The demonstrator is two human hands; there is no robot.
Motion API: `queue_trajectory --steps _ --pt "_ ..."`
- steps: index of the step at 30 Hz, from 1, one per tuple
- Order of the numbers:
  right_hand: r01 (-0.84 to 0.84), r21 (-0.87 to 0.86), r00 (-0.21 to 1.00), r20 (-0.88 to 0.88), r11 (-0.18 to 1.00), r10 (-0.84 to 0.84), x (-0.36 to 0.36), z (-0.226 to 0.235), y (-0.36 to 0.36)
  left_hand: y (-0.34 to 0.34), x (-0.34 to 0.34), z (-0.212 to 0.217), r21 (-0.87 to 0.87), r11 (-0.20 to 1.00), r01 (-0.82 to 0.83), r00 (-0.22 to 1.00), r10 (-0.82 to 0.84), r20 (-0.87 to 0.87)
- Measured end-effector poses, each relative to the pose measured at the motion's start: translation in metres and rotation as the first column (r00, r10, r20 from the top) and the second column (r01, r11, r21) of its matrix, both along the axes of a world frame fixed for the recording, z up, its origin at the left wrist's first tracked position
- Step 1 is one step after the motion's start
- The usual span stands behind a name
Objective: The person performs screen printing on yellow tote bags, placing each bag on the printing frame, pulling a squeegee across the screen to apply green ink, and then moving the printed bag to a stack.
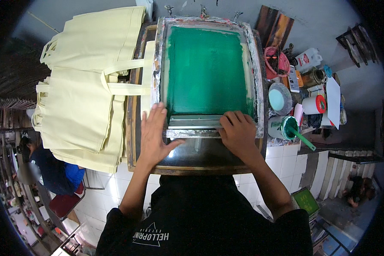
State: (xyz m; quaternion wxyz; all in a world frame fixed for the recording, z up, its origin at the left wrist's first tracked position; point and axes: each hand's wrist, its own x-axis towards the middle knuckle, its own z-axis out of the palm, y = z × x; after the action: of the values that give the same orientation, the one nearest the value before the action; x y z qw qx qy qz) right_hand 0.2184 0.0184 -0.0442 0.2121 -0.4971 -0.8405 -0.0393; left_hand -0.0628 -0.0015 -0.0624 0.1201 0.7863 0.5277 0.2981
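Observation:
A screen-printing frame (259, 94) lies on the table in front of me, its mesh covered with green ink (207, 70). Across the near end of the mesh rests a metal squeegee (192, 122). The fingers of my right hand (238, 130) are curled over its right end. My left hand (154, 134) is at the frame's near left corner, fingers stretched and thumb spread, holding nothing. From under the frame's left side come the straps (130, 88) of a pale yellow tote bag, whose body is mostly hidden.
Stacked pale yellow tote bags (79, 102) lie to the left. On the right stand an ink tub (277, 128) with a green-handled tool (302, 138), a pale blue bowl (278, 100), a pink basket (271, 57) and a white jug (309, 59). Another person (51, 170) sits at lower left.

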Motion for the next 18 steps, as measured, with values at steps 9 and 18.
queue_trajectory --steps 9,18 --pt "-0.029 0.392 0.988 -0.126 0.919 0.085 0.008 0.119 0.031 0.029 -0.013 0.072 0.357 0.922 -0.150 0.965 0.058 0.256" --pt "0.438 -0.182 0.898 0.052 0.880 -0.436 -0.050 0.321 0.124 0.101 -0.039 0.072 -0.283 0.899 -0.333 0.942 0.330 -0.060"
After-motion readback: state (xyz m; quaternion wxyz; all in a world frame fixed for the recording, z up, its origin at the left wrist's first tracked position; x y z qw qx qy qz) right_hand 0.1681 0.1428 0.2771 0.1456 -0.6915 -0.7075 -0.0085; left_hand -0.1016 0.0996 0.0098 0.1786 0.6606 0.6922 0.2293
